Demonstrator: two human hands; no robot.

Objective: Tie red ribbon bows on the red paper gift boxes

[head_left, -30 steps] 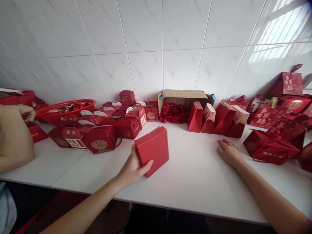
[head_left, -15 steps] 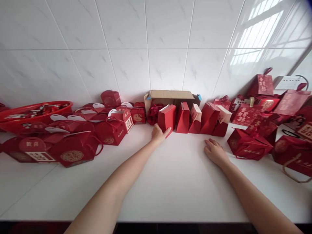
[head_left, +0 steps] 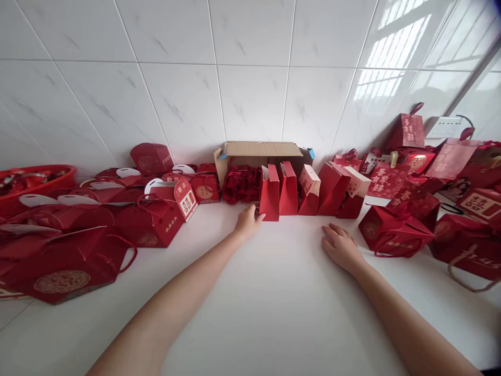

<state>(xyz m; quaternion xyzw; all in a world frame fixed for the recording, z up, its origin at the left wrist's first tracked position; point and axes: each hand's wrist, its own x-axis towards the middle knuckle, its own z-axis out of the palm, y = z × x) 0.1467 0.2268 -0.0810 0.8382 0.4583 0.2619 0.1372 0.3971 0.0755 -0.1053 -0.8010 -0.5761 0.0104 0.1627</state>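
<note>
My left hand (head_left: 248, 223) is at the lower left edge of a narrow red paper gift box (head_left: 270, 194), its thumb at the front corner and its other fingers partly hidden at the side. That box stands upright at the left end of a row. Beside it are another plain red box (head_left: 287, 190), a box with a printed pale flap (head_left: 309, 196), a wider red box (head_left: 332, 189) and one with a cream flap (head_left: 354, 194). My right hand (head_left: 340, 244) rests on the white table (head_left: 282, 303) in front of the row, fingers extended, holding nothing.
Behind the row is an open cardboard box (head_left: 264, 149) with dark red ribbon (head_left: 242, 184). Many red gift boxes (head_left: 151, 219) crowd the left, near a red basin (head_left: 64, 180). More boxes and bags (head_left: 395, 230) fill the right. A tiled wall (head_left: 250, 99) closes the back.
My left hand has brought the leftmost box to the right and turned it to line up with the row. My right hand stays on the table. The view has shifted right.
</note>
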